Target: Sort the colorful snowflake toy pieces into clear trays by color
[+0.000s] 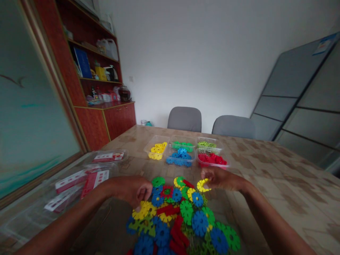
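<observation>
My right hand [216, 177] pinches a yellow notched disc [202, 185] at the right edge of a loose pile. My left hand [139, 191] is closed, its fingertips on another yellow disc [141, 211] at the pile's left side. Between and below the hands lie mixed notched discs, among them a blue disc [199, 223], a green disc [186, 212] and red pieces [179, 233]. Lime-green pieces [145, 226] show among them. Part of the left disc is hidden by my fingers.
Behind the pile stand clear boxes of sorted pieces: yellow [158, 150], green [183, 145], blue [179, 158], lime [207, 144] and red [212, 159]. Clear lids with red-and-white labels [95, 180] lie at left. Two grey chairs [184, 118] stand beyond the table.
</observation>
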`<act>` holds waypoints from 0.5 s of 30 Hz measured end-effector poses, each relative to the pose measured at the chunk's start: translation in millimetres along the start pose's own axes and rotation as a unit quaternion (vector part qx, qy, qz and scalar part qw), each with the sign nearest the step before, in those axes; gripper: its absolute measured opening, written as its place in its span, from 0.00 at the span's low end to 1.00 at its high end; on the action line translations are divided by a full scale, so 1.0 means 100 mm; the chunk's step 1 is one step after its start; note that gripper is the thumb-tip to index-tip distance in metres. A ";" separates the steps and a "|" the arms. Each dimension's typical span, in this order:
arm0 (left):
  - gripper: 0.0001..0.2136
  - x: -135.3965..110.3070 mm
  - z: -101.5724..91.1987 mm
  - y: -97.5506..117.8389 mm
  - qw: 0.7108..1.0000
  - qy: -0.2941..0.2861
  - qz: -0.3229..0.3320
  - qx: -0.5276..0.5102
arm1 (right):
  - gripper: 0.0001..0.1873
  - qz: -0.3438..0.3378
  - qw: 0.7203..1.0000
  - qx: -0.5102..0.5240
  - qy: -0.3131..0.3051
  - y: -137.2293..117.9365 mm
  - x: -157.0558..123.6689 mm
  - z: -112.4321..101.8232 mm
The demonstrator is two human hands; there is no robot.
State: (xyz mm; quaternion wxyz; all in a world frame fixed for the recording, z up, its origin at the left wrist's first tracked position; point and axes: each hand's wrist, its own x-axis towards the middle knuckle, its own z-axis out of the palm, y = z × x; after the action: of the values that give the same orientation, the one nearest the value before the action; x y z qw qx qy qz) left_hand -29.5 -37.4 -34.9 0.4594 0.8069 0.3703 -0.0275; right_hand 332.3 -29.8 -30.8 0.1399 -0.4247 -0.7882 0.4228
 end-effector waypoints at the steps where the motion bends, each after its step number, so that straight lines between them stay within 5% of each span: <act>1: 0.17 0.00 0.00 0.01 1.000 0.003 0.004 -0.006 | 0.14 -0.007 1.000 0.009 -0.002 -0.03 0.01 0.02; 9: 0.09 0.04 0.00 0.06 0.999 0.016 0.037 -0.015 | 0.10 -0.041 0.999 -0.008 -0.006 -0.14 0.18 0.37; 15: 0.09 0.12 0.03 0.09 0.994 0.063 0.065 -0.058 | 0.10 -0.032 0.999 -0.003 -0.001 -0.14 0.16 0.38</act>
State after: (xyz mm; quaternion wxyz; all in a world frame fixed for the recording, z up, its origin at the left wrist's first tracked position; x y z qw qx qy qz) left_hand -14.6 -35.7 -35.2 0.4819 0.8017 0.3457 0.0745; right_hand 292.8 -42.6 -44.7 0.1512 -0.3989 -0.8031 0.4160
